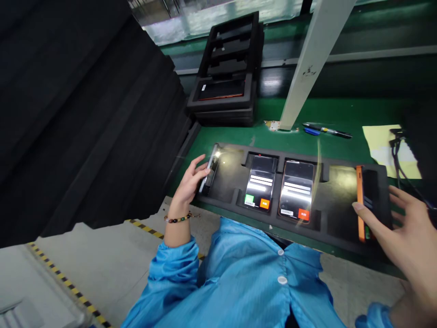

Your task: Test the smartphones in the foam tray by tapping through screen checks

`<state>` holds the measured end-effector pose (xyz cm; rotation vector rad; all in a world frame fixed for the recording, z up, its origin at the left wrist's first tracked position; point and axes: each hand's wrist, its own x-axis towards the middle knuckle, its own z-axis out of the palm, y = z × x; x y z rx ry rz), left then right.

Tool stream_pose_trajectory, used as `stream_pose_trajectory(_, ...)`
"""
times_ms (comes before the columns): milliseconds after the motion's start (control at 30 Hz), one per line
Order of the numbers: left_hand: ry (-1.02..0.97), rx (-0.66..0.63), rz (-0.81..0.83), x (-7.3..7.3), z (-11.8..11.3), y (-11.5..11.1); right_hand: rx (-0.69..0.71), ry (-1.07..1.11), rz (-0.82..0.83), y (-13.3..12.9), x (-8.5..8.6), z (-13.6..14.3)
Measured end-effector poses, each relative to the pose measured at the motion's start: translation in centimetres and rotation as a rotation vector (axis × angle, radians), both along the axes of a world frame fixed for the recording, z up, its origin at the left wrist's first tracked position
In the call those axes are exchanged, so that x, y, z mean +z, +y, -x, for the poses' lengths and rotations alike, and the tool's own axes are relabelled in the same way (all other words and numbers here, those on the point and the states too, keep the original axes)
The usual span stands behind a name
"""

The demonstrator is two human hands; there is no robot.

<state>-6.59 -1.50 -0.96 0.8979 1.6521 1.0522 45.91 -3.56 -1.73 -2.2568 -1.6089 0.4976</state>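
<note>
A black foam tray [235, 200] lies before me with two lit smartphones in its middle slots. The left one, a smartphone [261, 182], shows a green and an orange button; its neighbour, another smartphone [296, 191], shows a red-orange one. At the tray's left end my left hand [186, 184] grips a silver-edged smartphone [214, 161], tilted up on its side. My right hand [404, 232] holds an orange-edged smartphone [372, 189] at the right end, thumb on its orange side and fingers around the far side. That phone is also tilted.
Tall stacked black foam trays [92, 114] fill the left. Behind, another tray stack [221, 109] carries a phone in its front slot. A white post [307, 68] rises from the green bench [273, 107]. Pens [327, 131], yellow paper [375, 141] and dark cables [396, 155] lie rightward.
</note>
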Motion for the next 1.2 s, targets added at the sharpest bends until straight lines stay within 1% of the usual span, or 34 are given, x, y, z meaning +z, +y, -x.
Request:
stream_pose_trajectory(33, -0.044, 0.013, 0.021, 0.0, 0.4, 0.0, -0.017, 0.033, 0.020, 0.1, 0.2, 0.2)
stream_pose_trajectory(100, -0.068, 0.021, 0.031, 0.0, 0.7, -0.1, -0.041, 0.055, 0.061, 0.4, 0.9, 0.7)
stream_pose_trajectory(167, -0.009, 0.002, 0.003, -0.2, 0.3, -0.2, -0.048, -0.012, 0.084, 0.5, 1.6, 1.7)
stream_pose_trajectory(233, 0.152, -0.025, -0.052, -0.4, -0.8, -0.3, -0.057, -0.093, 0.129, 0.3, 2.1, 2.8)
stream_pose_trajectory(300, 0.402, -0.056, -0.111, -0.6, -2.2, -0.3, -0.057, -0.132, 0.156, 0.1, 2.2, 4.0)
stream_pose_trajectory(333, 0.540, -0.076, -0.142, -0.7, -3.0, -0.4, -0.039, -0.124, 0.138, 0.1, 2.1, 4.5)
stream_pose_trajectory(400, 0.780, -0.127, -0.198, -0.7, -4.5, -0.5, 0.042, -0.094, 0.005, 0.3, 1.5, 5.6)
stream_pose_trajectory(433, 0.864, -0.153, -0.218, -0.7, -5.1, -0.5, 0.102, -0.078, -0.082, 0.5, 1.2, 6.2)
stream_pose_trajectory(500, 0.967, -0.170, -0.223, -0.6, -6.5, -0.6, 0.235, -0.068, -0.217, 1.4, 0.7, 7.7)
stream_pose_trajectory(533, 1.000, -0.161, -0.217, -0.5, -7.2, -0.6, 0.297, -0.072, -0.245, 2.0, 0.5, 8.6)
stream_pose_trajectory(600, 1.037, -0.163, -0.243, -0.3, -9.1, -0.5, 0.412, -0.083, -0.237, 3.3, 0.3, 10.7)
stream_pose_trajectory(667, 1.030, -0.268, -0.324, 0.0, -11.6, -0.3, 0.496, -0.112, -0.211, 4.5, 0.1, 12.8)
stream_pose_trajectory(700, 1.011, -0.357, -0.359, 0.0, -13.0, -0.2, 0.524, -0.131, -0.195, 5.0, 0.0, 13.6)
stream_pose_trajectory(733, 0.996, -0.439, -0.371, 0.1, -14.4, 0.0, 0.540, -0.151, -0.179, 5.4, -0.2, 14.3)
stream_pose_trajectory(767, 0.990, -0.490, -0.364, 0.0, -15.6, 0.3, 0.547, -0.170, -0.161, 5.7, -0.4, 14.8)
stream_pose_trajectory(800, 0.990, -0.523, -0.346, -0.1, -16.7, 0.7, 0.548, -0.186, -0.144, 6.0, -0.5, 15.2)
stream_pose_trajectory(867, 0.996, -0.534, -0.315, -0.4, -18.1, 1.6, 0.539, -0.202, -0.121, 6.4, -0.7, 15.5)
stream_pose_trajectory(967, 0.989, -0.516, -0.314, -0.8, -18.4, 3.1, 0.539, -0.190, -0.127, 6.8, -0.8, 15.4)
stream_pose_trajectory(1067, 0.987, -0.512, -0.308, -0.9, -17.5, 4.2, 0.553, -0.181, -0.142, 7.1, -0.5, 15.0)
stream_pose_trajectory(1200, 0.970, -0.537, -0.281, -0.3, -15.9, 5.0, 0.559, -0.129, -0.140, 7.3, 0.3, 13.6)
